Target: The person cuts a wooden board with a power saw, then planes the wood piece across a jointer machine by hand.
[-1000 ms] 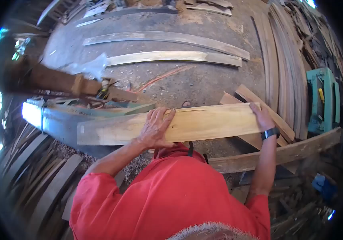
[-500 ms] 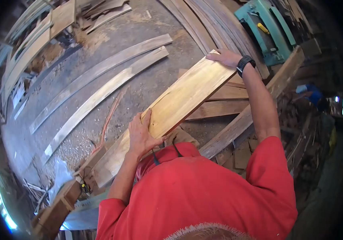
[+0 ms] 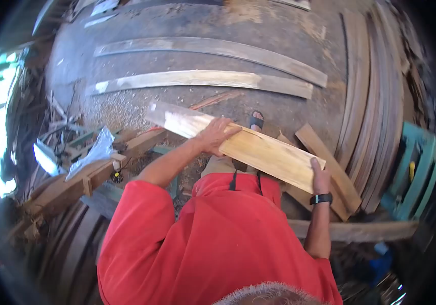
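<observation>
A pale yellow wooden board [image 3: 274, 155] is held in front of the red shirt, its left end farther forward than its right end. My left hand [image 3: 217, 136] grips it near the middle, with the fingers over its upper face. At the board's right end, my right hand [image 3: 321, 179] has the thumb on top and the other fingers hidden below; a dark watch is on that wrist. The board's far left part looks greyer and slightly blurred.
Two long boards [image 3: 177, 79] lie on the concrete floor ahead. More planks [image 3: 370, 101] run along the right, beside a green metal frame [image 3: 411, 173]. Shorter boards [image 3: 330, 170] lie near my right hand. At left are a wooden beam [image 3: 70, 187] and clear plastic [image 3: 96, 152].
The view swung round and back. The held board turned, its left end now pointing forward and its right end nearer the body. Both hands kept hold of it.
</observation>
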`<state>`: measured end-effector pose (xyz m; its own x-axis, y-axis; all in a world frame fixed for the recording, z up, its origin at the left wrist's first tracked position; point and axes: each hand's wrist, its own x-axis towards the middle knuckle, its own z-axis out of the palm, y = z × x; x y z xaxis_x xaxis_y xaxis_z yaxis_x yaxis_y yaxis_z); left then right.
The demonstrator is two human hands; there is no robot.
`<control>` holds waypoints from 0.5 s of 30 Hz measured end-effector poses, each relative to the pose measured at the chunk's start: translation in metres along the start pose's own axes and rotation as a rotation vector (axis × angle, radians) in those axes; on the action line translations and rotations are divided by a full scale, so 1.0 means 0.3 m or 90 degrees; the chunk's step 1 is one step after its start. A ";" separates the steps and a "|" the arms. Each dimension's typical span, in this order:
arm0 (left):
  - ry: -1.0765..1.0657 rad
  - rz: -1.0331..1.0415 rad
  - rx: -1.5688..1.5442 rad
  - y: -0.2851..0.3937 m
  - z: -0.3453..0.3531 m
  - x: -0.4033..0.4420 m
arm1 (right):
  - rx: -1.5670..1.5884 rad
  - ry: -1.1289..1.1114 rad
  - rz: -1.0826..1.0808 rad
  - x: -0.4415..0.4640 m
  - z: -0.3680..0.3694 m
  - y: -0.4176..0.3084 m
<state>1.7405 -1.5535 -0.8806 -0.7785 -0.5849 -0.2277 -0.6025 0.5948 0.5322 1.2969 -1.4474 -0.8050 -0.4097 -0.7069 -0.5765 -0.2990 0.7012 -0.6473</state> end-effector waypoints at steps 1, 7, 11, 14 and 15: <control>0.007 -0.030 -0.006 -0.052 -0.032 0.003 | 0.043 -0.002 -0.015 0.048 0.059 -0.029; 0.027 -0.247 0.131 -0.372 -0.219 -0.052 | 0.160 -0.095 -0.077 0.383 0.452 -0.377; 0.351 -0.555 -0.002 -0.384 -0.181 -0.150 | 0.205 -0.183 -0.095 0.603 0.859 -0.551; 0.513 -0.708 -0.216 -0.300 -0.045 -0.203 | 0.144 -0.195 -0.168 0.732 1.171 -0.565; 0.549 -0.743 -0.317 -0.227 0.010 -0.223 | 0.124 -0.189 -0.179 0.760 1.266 -0.550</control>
<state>1.8331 -1.5531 -0.9039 0.5131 -0.8163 -0.2654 -0.5315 -0.5449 0.6485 1.5802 -1.7596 -1.0190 -0.0624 -0.8837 -0.4639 -0.1837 0.4670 -0.8650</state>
